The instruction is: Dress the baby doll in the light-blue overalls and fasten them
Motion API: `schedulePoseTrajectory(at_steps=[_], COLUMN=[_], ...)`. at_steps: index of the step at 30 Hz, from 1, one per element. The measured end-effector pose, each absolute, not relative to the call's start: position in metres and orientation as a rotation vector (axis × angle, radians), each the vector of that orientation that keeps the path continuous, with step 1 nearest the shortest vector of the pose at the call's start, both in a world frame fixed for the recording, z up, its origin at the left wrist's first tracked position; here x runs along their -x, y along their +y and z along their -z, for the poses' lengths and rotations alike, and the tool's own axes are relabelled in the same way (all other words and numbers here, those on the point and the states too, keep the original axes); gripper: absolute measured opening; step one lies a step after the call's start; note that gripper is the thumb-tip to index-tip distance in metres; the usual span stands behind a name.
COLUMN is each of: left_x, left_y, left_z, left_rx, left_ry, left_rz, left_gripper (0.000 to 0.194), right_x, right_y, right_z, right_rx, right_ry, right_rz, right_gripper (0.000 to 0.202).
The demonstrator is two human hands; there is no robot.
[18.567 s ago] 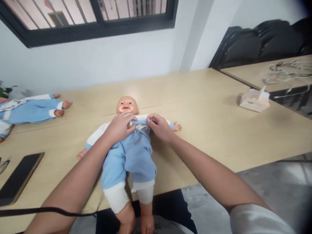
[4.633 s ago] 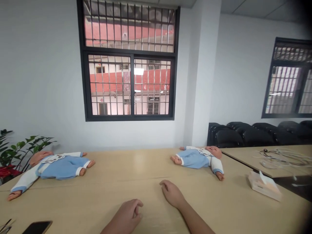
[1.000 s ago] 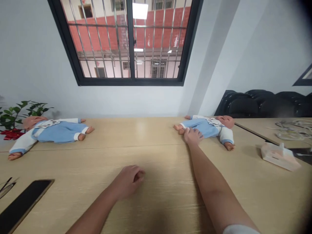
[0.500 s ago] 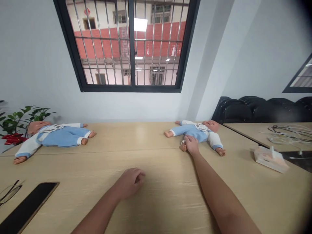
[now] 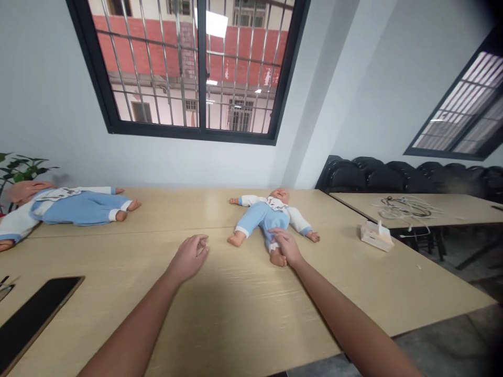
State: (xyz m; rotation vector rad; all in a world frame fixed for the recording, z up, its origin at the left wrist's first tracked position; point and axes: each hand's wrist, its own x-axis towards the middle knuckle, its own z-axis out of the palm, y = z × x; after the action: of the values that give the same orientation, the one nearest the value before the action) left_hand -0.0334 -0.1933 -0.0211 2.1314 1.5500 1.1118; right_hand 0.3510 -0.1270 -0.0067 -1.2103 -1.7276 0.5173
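Observation:
A baby doll [image 5: 261, 214] in blue trousers and a white top lies on its back on the light wood table, its bare feet toward me. My right hand [image 5: 287, 246] is closed on the doll's lower leg, just above the foot. To the left of this doll, my left hand [image 5: 189, 256] hovers low over or rests on the tabletop; I cannot tell which. Its fingers are loosely curled, the thumb is apart, and nothing is in it. A second doll [image 5: 86, 207], dressed alike, lies at the far left, untouched.
A black phone [image 5: 39, 317] lies at the near left beside part of a pair of glasses [image 5: 6, 288]. Right of the dolls stands a tissue box [image 5: 376, 236]. Tangled cables [image 5: 408, 207] cover part of another table, with black chairs [image 5: 353, 175] behind. A plant [image 5: 23, 170] edges the left.
The doll in my right hand has turned and come nearer, its feet now toward me. My left hand has moved forward and left in view. The camera has swung to the right.

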Motion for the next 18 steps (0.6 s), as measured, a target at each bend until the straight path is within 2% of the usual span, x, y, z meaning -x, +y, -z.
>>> schedulePoseTrajectory(at_steps=[12,18], left_x=[0.033,0.016], left_y=[-0.197,-0.212], left_z=[0.01,0.001], left_rx=[-2.221,-2.232], left_ry=[1.456,1.198], left_rz=[-1.128,-0.999], left_gripper=[0.029,0.036], right_x=[-0.325,-0.313], right_y=[-0.231,-0.274], right_z=[0.0,-0.01], right_rx=[0.928,0.895], right_ry=[-1.762,-1.827], right_rz=[-1.025,-1.086], right_gripper=[0.052,0.055])
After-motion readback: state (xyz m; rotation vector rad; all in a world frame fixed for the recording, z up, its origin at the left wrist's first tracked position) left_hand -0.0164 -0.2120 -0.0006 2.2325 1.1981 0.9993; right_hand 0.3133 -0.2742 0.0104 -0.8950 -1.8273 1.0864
